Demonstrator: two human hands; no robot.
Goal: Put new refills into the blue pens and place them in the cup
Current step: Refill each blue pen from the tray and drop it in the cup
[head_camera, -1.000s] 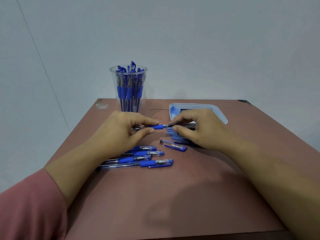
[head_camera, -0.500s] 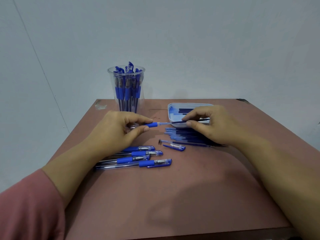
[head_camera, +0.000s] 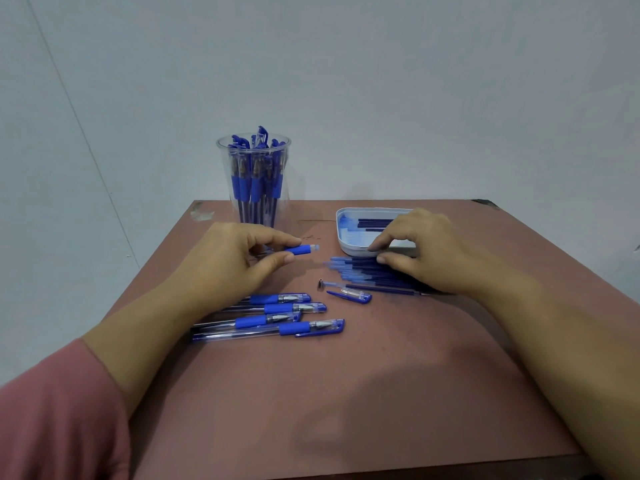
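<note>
Left hand (head_camera: pixel 228 261): pinched the open pen barrel (head_camera: pixel 301 250) between thumb and forefinger, in front of the cup (head_camera: pixel 224 161).
Right hand (head_camera: pixel 426 251): curled over the refill pile (head_camera: pixel 356 271) beside the tray (head_camera: pixel 341 237); grip impossible to tell.
Cup: stood near the far left corner of the desk (head_camera: pixel 381 393), full of blue pens (head_camera: pixel 258 181).
Capped pens (head_camera: pixel 277 315): lay together toward the left edge.

Before you the cup (head_camera: pixel 254 188) is clear, glossy plastic. The pens (head_camera: pixel 251 322) on the table (head_camera: pixel 381 393) have transparent shiny barrels and matt blue grips. The table top looks matt and slightly scuffed. The tray (head_camera: pixel 349 250) is smooth white plastic; your sleeve (head_camera: pixel 52 417) is matt cloth.
</note>
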